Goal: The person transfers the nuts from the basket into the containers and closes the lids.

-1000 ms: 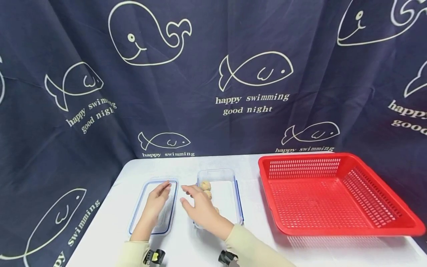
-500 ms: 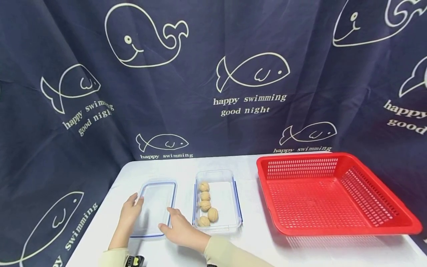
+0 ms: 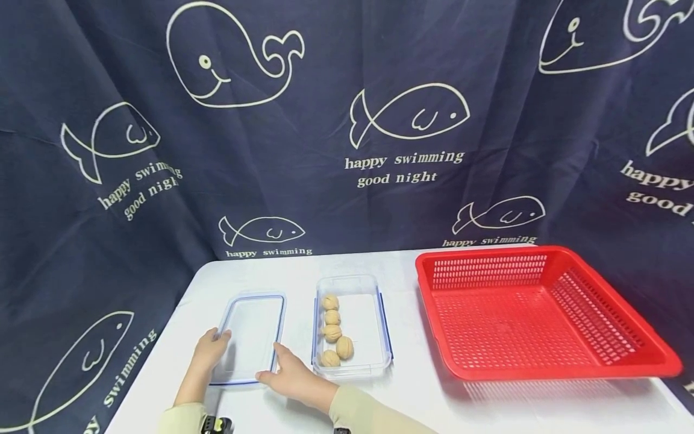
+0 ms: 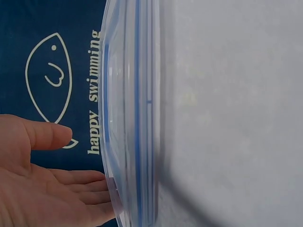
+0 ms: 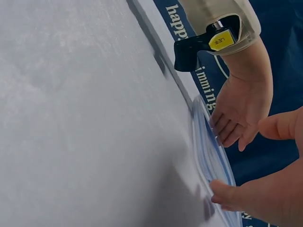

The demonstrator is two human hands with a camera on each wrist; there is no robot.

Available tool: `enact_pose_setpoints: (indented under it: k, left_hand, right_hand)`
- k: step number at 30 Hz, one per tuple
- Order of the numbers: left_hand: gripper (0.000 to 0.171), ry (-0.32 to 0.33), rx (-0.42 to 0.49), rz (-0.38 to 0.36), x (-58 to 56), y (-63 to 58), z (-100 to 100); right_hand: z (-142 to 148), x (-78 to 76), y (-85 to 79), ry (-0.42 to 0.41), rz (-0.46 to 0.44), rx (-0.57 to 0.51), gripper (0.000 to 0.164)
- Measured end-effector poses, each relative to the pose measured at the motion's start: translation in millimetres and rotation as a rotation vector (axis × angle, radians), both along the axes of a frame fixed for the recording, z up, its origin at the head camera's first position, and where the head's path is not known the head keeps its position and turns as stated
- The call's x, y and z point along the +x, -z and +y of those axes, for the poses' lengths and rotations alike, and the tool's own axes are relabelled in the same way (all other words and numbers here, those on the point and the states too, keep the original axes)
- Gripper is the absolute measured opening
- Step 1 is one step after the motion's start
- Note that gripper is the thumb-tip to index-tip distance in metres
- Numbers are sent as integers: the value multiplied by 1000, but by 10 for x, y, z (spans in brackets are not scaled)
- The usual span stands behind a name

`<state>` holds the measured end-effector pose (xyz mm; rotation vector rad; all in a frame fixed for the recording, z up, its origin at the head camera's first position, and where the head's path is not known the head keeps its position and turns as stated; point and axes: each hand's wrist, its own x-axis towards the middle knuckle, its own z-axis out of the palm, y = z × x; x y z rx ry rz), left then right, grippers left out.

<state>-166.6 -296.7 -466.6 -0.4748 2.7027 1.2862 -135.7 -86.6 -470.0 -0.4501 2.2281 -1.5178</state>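
Observation:
A clear lid (image 3: 252,337) with a blue seal lies flat on the white table, left of the clear box. My left hand (image 3: 210,349) is at the lid's left edge; in the left wrist view its straight fingers (image 4: 87,189) reach the lid's side, the thumb held apart. At the right edge, near the front corner, is my right hand (image 3: 291,375). In the right wrist view its fingers (image 5: 225,191) touch the lid's rim and its thumb stands clear. Several walnuts (image 3: 344,347) sit along the left side of the open box (image 3: 358,369).
A large red plastic basket (image 3: 512,372) stands on the right of the table (image 3: 412,404). Behind the table hangs a dark blue curtain (image 3: 303,138) with white fish and whale drawings. The box sits between lid and basket.
Both hands have come from above the lid and box down to the lid's two sides, the right moving left off the box. The walnuts now show fully. The lid stays on the table.

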Motion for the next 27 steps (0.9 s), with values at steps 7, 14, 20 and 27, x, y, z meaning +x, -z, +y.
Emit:
enact_pose_setpoints:
  k: [7,14,20,27]
  left_hand:
    - [65,-22,-10,13,-6,23,27]
    - [61,-71,-17,81,21,-52,84]
    - [58,-96,24,132,31,-160,139]
    - [61,-157,134,154,47,-309,226]
  right_hand:
    - [31,7,15,-7,-92,-123,75]
    - [39,8,-10,-5,-55,-100,75]
    - [51,26,-65,0,18,-73,75]
    - [107,34,-257,18,25,-183,75]
